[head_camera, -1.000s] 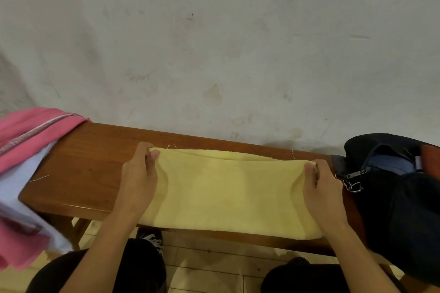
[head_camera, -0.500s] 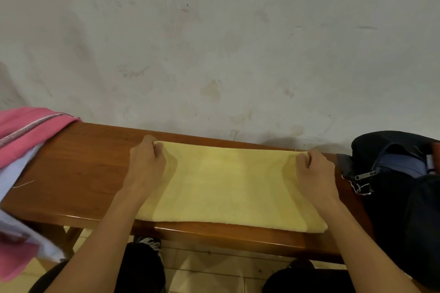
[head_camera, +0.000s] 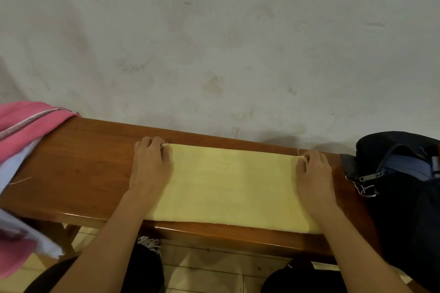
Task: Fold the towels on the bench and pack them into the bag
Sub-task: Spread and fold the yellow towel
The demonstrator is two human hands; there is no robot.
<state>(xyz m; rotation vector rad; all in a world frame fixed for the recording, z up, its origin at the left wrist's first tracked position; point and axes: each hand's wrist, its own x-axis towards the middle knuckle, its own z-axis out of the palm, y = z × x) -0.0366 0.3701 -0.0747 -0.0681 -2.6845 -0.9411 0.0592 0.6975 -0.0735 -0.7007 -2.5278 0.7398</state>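
Far left of frame: pink towel (head_camera: 26, 123), soft and rumpled with a pale stitched stripe, heaped over a white cloth (head_camera: 14, 169) that hangs off the bench end. Bench (head_camera: 78, 169): glossy reddish-brown wood, long plank, rounded front edge. Centre: yellow towel (head_camera: 233, 185), flat matte fabric folded to a long rectangle, frayed threads at far corners, near edge along the bench front. Left hand (head_camera: 150, 169) palm down on the towel's left end, fingers (head_camera: 152, 144) curled over the far left corner, pinching it. Right hand (head_camera: 314, 178) palm down on the right end, fingers (head_camera: 312, 157) curled at the far right corner, pinching it. Both forearms run in from bottom of frame. Right edge: bag (head_camera: 404, 185), dark soft fabric, unzipped, metal zip pull and blue lining showing, just beside the towel. Behind: stained grey wall (head_camera: 214, 43).
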